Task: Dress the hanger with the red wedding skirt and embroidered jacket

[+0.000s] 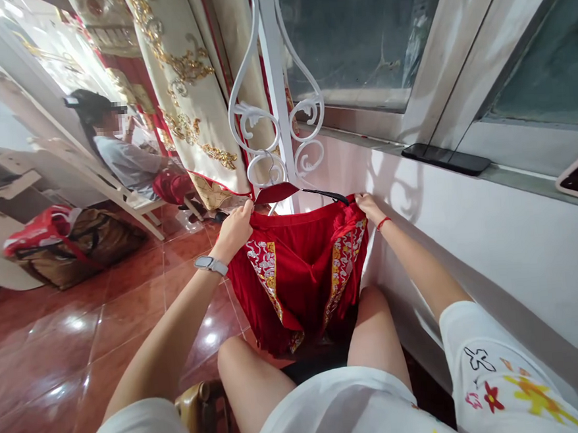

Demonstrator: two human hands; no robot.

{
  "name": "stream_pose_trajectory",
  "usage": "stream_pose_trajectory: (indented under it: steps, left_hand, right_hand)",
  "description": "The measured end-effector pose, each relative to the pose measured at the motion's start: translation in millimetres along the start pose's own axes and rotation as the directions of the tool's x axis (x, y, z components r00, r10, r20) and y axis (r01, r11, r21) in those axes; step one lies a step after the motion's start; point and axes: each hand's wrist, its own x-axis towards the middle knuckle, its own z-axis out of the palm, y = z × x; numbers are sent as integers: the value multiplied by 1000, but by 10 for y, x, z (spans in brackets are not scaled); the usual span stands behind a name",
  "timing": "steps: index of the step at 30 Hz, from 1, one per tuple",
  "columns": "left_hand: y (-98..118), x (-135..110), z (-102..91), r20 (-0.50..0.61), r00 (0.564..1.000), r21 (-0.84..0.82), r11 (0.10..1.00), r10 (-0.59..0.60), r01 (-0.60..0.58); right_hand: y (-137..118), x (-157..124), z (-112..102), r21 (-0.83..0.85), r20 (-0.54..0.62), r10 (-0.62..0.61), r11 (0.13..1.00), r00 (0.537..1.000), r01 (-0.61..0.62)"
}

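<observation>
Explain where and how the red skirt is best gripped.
The red skirt is probably best held at both ends of its waistband, one hand from each side: cloth hangs spread below that wide edge, where the left hand and right hand hold it. A lower grip might bunch the folds.

A dark object, probably a phone (446, 159), lies on the window sill (518, 178). To the left hangs a cream curtain (175, 86) with gold ornament. A brown bag (109, 235) rests on the tiled floor (127, 307), near a seated person (126, 158).
</observation>
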Motion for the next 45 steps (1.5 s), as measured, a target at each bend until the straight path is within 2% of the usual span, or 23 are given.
stream_pose_trajectory:
  steps: [3, 5, 8, 11, 16, 20, 24, 27, 29, 30, 32, 36, 40, 43, 45]
  left_hand:
    - [0, -14, -26, 7, 1000, 29, 1000, 4, -4]
    - [17, -11, -29, 12, 1000, 39, 999, 11, -11]
    - [39, -2, -3, 15, 1000, 30, 999, 17, -17]
    - [21, -12, 30, 15, 1000, -10, 1000, 13, -12]
    - [-84, -74, 14, -6, 1000, -61, 998, -4, 3]
    - [-113, -87, -31, -8, 1000, -40, 999, -5, 5]
    - [-50, -78, -63, 25, 999, 17, 999, -32, 31]
    - [8, -92, -79, 42, 997, 62, 996, -62, 60]
    - [26, -103, -80, 35, 997, 73, 995, -71, 68]
    - [26, -106, -77, 28, 997, 68, 995, -69, 66]
    - [10, -105, -67, 20, 999, 33, 999, -41, 41]
    - [-20, -83, -37, 16, 999, -69, 997, 33, -32]
    - [23, -71, 4, 2, 1000, -91, 996, 1, -1]
    - [45, -62, 32, -4, 1000, -100, 995, -8, 7]
    - [33, -49, 49, -10, 1000, -106, 994, -8, 7]
  right_hand:
    - [-234, 132, -49, -76, -61, -18, 997, 998, 13]
    - [-401, 188, -64, -170, -95, -89, 983, 992, 71]
    - [-665, 261, -35, -324, -117, -209, 932, 971, 162]
    - [-913, 346, 31, -440, -118, -244, 882, 963, 169]
    - [-1126, 411, 103, -621, -22, -179, 774, 984, 127]
    - [-1158, 290, 91, -709, 95, -155, 683, 983, 176]
    - [-1195, 195, -29, -708, 182, -292, 624, 939, 331]
    - [-1190, 246, -248, -674, 303, -371, 568, 878, 473]
    - [-1183, 305, -402, -627, 413, -377, 542, 829, 559]
    - [-1189, 327, -458, -609, 446, -362, 548, 819, 573]
    - [-1228, 344, -496, -593, 454, -321, 587, 831, 551]
    - [-1386, 249, -281, -539, 365, -337, 684, 868, 492]
    - [-1481, 50, 32, -414, 240, -396, 784, 886, 462]
    - [-1473, -92, 151, -317, 177, -503, 785, 846, 533]
    - [-1449, -163, 179, -285, 215, -557, 750, 802, 597]
